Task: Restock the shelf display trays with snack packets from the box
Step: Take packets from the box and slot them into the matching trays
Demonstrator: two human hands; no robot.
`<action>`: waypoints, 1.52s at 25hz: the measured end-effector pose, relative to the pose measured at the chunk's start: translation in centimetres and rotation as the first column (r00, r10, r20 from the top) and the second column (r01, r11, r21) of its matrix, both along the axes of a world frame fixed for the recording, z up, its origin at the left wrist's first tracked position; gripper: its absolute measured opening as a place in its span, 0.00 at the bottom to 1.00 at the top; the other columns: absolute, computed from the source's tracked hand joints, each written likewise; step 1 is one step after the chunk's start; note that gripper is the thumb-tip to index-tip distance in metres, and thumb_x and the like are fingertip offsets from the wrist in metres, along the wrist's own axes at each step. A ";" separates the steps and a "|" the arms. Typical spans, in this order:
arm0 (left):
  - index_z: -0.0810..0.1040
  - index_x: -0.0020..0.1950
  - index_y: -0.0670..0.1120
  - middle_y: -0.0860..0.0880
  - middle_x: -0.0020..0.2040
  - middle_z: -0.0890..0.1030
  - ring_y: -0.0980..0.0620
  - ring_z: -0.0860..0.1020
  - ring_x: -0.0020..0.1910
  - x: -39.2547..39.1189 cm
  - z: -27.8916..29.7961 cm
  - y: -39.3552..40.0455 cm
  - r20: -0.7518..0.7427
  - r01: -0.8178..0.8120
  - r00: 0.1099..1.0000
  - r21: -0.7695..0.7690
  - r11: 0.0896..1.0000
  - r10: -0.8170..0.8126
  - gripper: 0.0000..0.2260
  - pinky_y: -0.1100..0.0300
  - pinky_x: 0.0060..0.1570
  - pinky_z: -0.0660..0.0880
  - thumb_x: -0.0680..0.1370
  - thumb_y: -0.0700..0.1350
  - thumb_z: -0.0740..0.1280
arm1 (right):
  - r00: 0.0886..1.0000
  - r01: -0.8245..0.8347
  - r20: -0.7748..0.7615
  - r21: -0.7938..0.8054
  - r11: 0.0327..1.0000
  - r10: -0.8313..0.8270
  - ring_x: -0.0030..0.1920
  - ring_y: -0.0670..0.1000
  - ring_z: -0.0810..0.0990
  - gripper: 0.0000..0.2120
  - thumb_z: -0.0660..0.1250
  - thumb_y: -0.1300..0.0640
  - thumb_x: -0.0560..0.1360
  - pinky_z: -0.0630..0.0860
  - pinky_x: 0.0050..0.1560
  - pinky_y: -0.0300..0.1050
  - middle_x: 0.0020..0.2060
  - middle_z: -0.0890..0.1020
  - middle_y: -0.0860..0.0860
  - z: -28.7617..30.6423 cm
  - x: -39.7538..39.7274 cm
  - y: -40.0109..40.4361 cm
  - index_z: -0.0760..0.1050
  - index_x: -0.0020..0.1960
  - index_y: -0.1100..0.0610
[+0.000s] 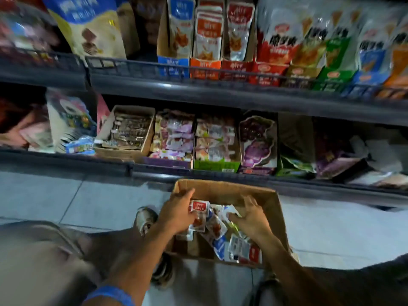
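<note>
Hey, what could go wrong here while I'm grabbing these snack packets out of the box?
1. The left hand holds a stack of red packets by one edge; some could slip back into the cardboard box.
2. Red and blue packets lie mixed under the right hand, so a wrong colour might land in the red tray on the upper shelf.
3. The box sits on the floor beside your shoe; a step could kick it.

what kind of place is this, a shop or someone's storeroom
Most likely a small shop aisle: tiered shelves with branded display trays of snack packets facing out, and a cardboard box of loose packets on the tiled floor.
</note>
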State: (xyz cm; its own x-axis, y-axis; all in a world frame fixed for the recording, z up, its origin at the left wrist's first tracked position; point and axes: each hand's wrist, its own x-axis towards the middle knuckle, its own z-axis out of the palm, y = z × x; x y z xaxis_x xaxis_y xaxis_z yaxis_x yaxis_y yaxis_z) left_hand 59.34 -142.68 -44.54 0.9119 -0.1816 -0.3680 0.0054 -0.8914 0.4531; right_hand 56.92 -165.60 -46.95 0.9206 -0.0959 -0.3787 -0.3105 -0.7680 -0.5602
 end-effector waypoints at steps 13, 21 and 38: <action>0.66 0.75 0.49 0.44 0.72 0.72 0.43 0.72 0.70 -1.0 -19.4 -5.3 -0.521 0.028 0.854 0.014 1.000 -0.016 0.24 0.50 0.69 0.69 0.80 0.48 0.65 | 0.890 -0.036 -0.455 -0.028 0.999 0.019 0.71 0.55 0.66 0.46 0.75 0.59 0.71 0.64 0.64 0.41 0.73 0.64 0.56 -20.2 2.9 -4.8 0.49 0.78 0.58; 0.73 0.69 0.55 0.47 0.70 0.76 0.44 0.74 0.67 -1.1 -21.1 -6.8 -0.645 -0.130 0.762 -0.058 0.990 0.063 0.19 0.49 0.67 0.71 0.79 0.44 0.66 | 0.950 0.010 -0.303 -0.204 0.979 -0.073 0.56 0.54 0.76 0.28 0.76 0.44 0.64 0.76 0.54 0.52 0.57 0.78 0.52 -22.9 1.9 -0.8 0.69 0.56 0.53; 0.79 0.59 0.38 0.38 0.58 0.81 0.38 0.78 0.60 -0.3 -20.9 -5.9 -0.902 -0.888 0.271 -0.100 0.449 0.336 0.18 0.45 0.66 0.73 0.74 0.26 0.58 | 0.793 0.398 -0.576 0.245 0.884 -0.197 0.42 0.50 0.81 0.19 0.77 0.67 0.67 0.73 0.31 0.28 0.52 0.84 0.57 -20.2 5.7 3.9 0.80 0.57 0.63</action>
State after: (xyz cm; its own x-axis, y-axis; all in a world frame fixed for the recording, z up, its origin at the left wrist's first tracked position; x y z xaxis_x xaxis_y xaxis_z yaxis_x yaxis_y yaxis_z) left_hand 58.99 -148.57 -65.41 0.2719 -0.0804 -0.9590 0.9613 -0.0236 0.2745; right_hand 62.63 -161.72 -67.11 0.5174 -0.1054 -0.8493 -0.8100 -0.3806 -0.4462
